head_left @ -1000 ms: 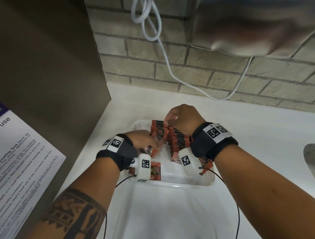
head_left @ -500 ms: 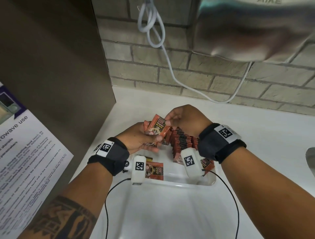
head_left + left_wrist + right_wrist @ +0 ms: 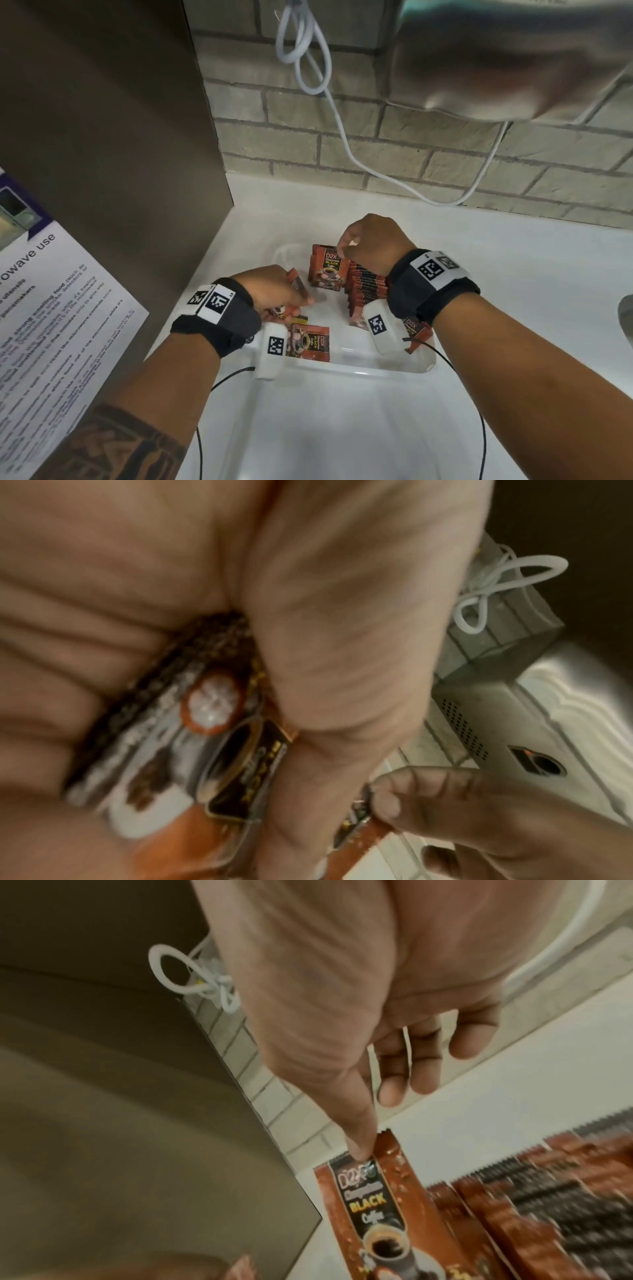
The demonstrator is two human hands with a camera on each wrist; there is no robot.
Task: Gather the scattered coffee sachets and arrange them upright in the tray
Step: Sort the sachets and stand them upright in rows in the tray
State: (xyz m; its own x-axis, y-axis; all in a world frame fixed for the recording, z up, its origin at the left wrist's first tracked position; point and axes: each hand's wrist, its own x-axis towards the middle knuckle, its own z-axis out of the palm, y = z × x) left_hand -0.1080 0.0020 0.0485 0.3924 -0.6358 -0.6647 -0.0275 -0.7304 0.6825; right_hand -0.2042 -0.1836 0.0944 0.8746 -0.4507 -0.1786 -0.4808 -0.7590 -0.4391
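A clear plastic tray (image 3: pixel 346 368) sits on the white counter. A row of upright red-brown coffee sachets (image 3: pixel 368 286) stands in it. My right hand (image 3: pixel 356 246) pinches the top of one sachet (image 3: pixel 327 269) (image 3: pixel 368 1204), holding it upright at the far end of the row. My left hand (image 3: pixel 284 294) grips a small bundle of sachets (image 3: pixel 297 286) (image 3: pixel 192 737) low in the tray's left side. One sachet (image 3: pixel 310 346) lies flat on the tray floor near the front. Another (image 3: pixel 416 334) lies partly hidden under my right wrist.
A dark microwave side panel (image 3: pixel 113 171) with a printed notice (image 3: pixel 44 301) stands close on the left. Behind the tray runs a brick wall (image 3: pixel 411 150) with a white cable (image 3: pixel 339 113) hanging down. A steel appliance (image 3: pixel 507 61) overhangs top right.
My right hand took one sachet from the left hand's bundle and set it upright at the far end of the row. The left hand dropped lower into the tray with the rest.
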